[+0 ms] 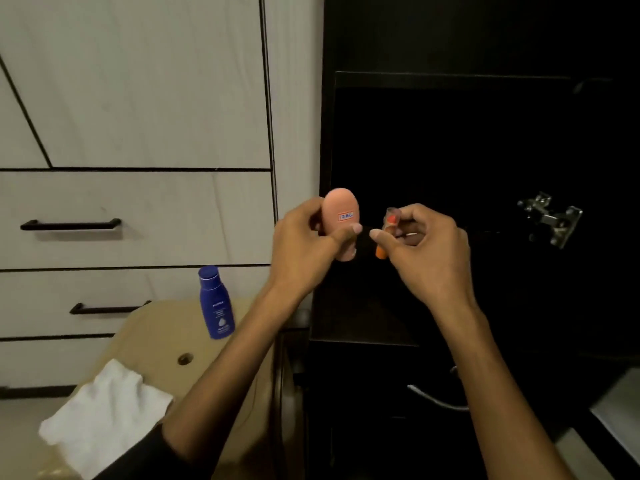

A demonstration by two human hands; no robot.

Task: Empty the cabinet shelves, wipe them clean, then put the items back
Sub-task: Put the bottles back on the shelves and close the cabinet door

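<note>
Both hands are raised before the open, dark cabinet (450,150), whose visible shelf (450,77) appears bare, though its depth is too dark to read. The left hand (304,244) has its grip closed round a peach oval bottle (340,220), thumb across the front at about 5 o'clock of the label and the rounded end standing clear at 12 o'clock. The right hand (422,247) pinches a small orange item (386,233), which protrudes at 9 o'clock from the fingers; its kind cannot be told. Holding one item per hand probably allows both to be carried together. At 7 o'clock, a blue lotion bottle (215,303) stands upright on the tan worktop (162,327), and a white cloth (104,417) lies nearer, presumably parked within reach for wiping.
</note>
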